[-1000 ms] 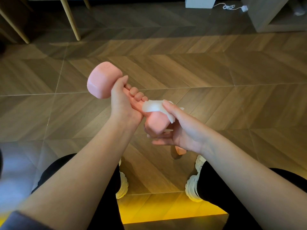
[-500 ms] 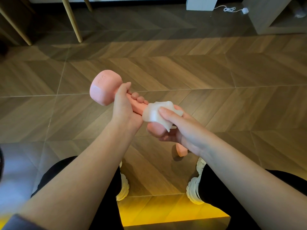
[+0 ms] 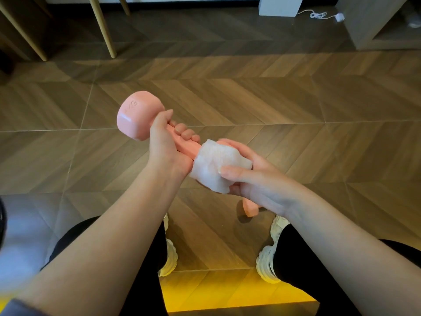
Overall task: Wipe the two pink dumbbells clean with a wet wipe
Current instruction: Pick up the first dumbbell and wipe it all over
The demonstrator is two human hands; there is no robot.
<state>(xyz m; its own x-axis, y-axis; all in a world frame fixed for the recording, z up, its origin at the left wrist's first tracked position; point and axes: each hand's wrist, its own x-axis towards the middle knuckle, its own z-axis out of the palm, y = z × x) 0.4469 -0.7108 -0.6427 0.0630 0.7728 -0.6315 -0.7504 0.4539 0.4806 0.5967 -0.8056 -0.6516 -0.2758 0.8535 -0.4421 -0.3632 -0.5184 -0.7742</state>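
- A wood-look chevron floor (image 3: 250,106) in brown planks fills the view, seen from above by a seated person. It is darker along the far edge.
- The held dumbbell (image 3: 139,115), pink and matte with faceted heads, hangs in the air above the floor. It slants from its far head at upper left down to its near head at lower right.
- The left hand (image 3: 166,144) grips the dumbbell's bar just below the far head, fingers curled round it and thumb lying up along the head.
- A crumpled white wet wipe (image 3: 216,167) is wrapped over the near head, hiding most of it.
- The right hand (image 3: 257,181) clasps the wet wipe against that head, thumb pressed flat on top and fingers curled beneath.
- The second dumbbell (image 3: 249,208), also pink, lies on the floor below the held dumbbell. Only one end shows under the right wrist.
- Two chunky cream shoes, the left shoe (image 3: 169,258) and the right shoe (image 3: 266,263), stand nearer than the held dumbbell on either side, with black trouser legs above them.
- Bare floor spreads left, right and beyond the held dumbbell.
- Well beyond it stand slanted pale wooden legs (image 3: 102,26) at far left, a white box (image 3: 281,5), a coiled white cable (image 3: 319,14) and a grey cabinet (image 3: 373,26) at far right.
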